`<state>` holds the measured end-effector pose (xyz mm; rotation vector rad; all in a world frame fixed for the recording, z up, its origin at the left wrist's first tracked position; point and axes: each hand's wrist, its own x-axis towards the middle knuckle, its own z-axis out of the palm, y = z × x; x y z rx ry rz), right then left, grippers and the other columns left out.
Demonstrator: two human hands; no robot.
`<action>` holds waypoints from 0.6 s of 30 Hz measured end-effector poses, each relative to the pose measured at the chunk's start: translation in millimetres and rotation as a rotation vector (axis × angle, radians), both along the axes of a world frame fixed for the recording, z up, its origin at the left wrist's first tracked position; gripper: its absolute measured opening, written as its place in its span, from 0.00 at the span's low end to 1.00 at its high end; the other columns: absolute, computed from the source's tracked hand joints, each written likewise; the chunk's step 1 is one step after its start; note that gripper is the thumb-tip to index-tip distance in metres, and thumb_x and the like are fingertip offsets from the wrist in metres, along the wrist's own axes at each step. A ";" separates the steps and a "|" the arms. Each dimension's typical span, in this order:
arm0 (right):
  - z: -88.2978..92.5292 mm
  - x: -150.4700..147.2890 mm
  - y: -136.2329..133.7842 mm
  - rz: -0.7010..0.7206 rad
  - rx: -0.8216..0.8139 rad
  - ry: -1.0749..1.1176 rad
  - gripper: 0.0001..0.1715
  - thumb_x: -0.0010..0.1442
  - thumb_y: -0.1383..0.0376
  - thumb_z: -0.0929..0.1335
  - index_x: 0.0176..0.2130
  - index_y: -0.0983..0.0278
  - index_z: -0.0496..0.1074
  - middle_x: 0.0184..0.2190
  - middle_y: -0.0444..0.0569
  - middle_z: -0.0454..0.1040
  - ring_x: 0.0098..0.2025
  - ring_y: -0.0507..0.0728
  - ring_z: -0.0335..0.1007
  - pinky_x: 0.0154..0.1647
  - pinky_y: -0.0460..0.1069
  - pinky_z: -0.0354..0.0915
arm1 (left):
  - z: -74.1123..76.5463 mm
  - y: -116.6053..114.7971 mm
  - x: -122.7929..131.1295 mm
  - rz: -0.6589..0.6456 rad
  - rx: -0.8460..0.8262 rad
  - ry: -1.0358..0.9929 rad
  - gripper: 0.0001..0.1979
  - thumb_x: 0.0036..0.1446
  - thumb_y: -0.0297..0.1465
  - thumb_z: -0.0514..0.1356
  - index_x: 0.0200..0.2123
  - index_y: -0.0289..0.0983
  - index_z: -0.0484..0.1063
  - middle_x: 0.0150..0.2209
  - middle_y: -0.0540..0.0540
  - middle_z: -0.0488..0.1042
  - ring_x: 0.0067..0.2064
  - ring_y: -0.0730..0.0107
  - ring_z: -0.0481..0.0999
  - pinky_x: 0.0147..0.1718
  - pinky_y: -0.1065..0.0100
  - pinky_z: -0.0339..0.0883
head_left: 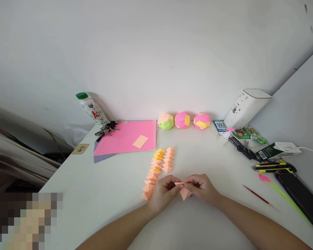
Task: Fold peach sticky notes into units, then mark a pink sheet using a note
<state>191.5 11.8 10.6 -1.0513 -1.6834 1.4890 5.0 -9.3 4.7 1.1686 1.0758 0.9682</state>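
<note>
A peach folded paper piece (184, 193) is pinched between both hands above the near middle of the white table. My left hand (165, 192) is closed on its left edge, thumb on top. On its right edge, my right hand (202, 187) is closed too, with thumb and fingertips together. Just beyond and beside my left hand runs a long row of folded paper units (151, 177), peach with several yellow ones. A shorter row of peach folded units (168, 160) lies to its right. The near end of the long row is partly hidden by my left hand.
Three paper balls (182, 120) stand by the wall. Pink paper (127, 137) with a peach sheet (140, 141) on it lies left, near keys (106, 130) and a bottle (94, 109). To the right are a thin brush (258, 195), a cutter (275, 166), a black case (299, 194) and a white container (246, 107).
</note>
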 end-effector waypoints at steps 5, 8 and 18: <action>1.1 0.6 -0.1 0.008 -0.005 0.008 0.13 0.58 0.58 0.68 0.32 0.65 0.76 0.20 0.44 0.73 0.22 0.53 0.72 0.22 0.46 0.67 | 1.4 0.1 -0.2 -0.003 -0.011 -0.003 0.15 0.51 0.43 0.63 0.28 0.35 0.71 0.21 0.52 0.67 0.22 0.76 0.64 0.22 0.73 0.58; 1.8 0.7 0.3 0.013 -0.019 0.017 0.13 0.58 0.58 0.68 0.31 0.65 0.75 0.20 0.44 0.73 0.22 0.53 0.72 0.23 0.46 0.67 | 2.3 0.1 -0.3 0.000 -0.025 -0.012 0.16 0.51 0.43 0.63 0.27 0.35 0.70 0.20 0.53 0.65 0.21 0.77 0.63 0.21 0.73 0.57; 1.6 1.1 1.9 0.000 -0.036 0.026 0.12 0.57 0.58 0.69 0.32 0.65 0.75 0.19 0.43 0.72 0.21 0.52 0.70 0.23 0.46 0.67 | 5.9 0.7 0.4 0.026 -0.050 -0.046 0.17 0.51 0.45 0.62 0.25 0.36 0.67 0.17 0.55 0.61 0.19 0.78 0.59 0.20 0.74 0.53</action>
